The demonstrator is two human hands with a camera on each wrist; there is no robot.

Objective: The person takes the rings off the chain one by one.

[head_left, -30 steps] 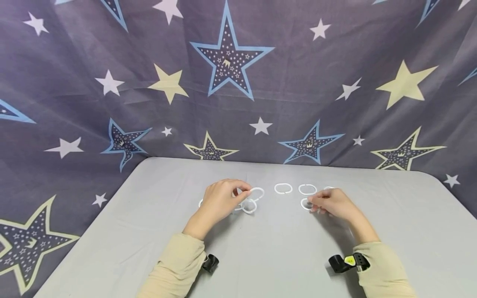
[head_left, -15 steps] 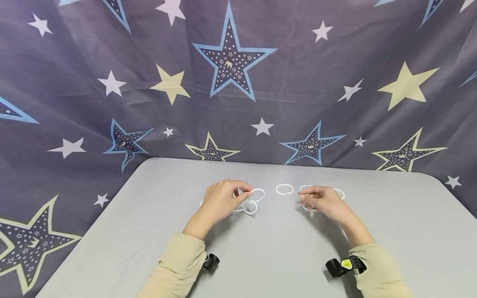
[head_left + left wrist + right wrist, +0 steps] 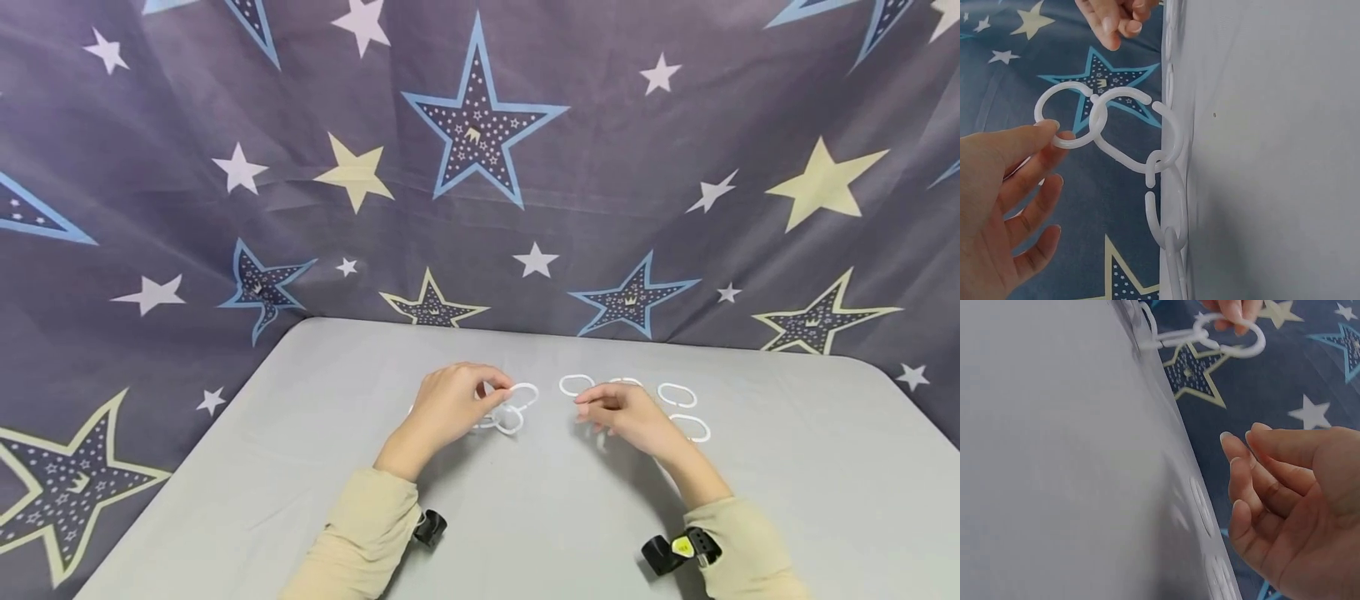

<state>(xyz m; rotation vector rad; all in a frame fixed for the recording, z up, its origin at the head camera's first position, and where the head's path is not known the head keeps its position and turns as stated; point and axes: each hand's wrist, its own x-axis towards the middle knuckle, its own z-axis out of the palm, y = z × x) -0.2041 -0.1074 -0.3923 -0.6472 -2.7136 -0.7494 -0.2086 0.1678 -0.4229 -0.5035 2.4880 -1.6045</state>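
Note:
In the head view my left hand (image 3: 448,408) is above the table, thumb and forefinger pinching a white split ring link (image 3: 1075,144). That link is hooked through a second link (image 3: 1111,150), and a chain of further links (image 3: 1151,215) hangs from it down towards the table. My right hand (image 3: 626,415) hovers just to the right of the chain, its fingers loosely bent. Up close in the right wrist view, nothing lies between its thumb and fingers (image 3: 1235,447). A loose link (image 3: 561,385) lies just beyond its fingertips.
More loose white links lie at the table's far right, one at the back (image 3: 661,393) and one nearer (image 3: 708,432), with another (image 3: 626,380) partly behind my right hand. A grey cloth covers the table (image 3: 517,517). Behind it hangs a star-patterned curtain (image 3: 585,183).
My right hand has moved left, from beside a loose link towards my left hand, uncovering links on the right. My left hand keeps its pinch nearly in place. The head view has shifted slightly.

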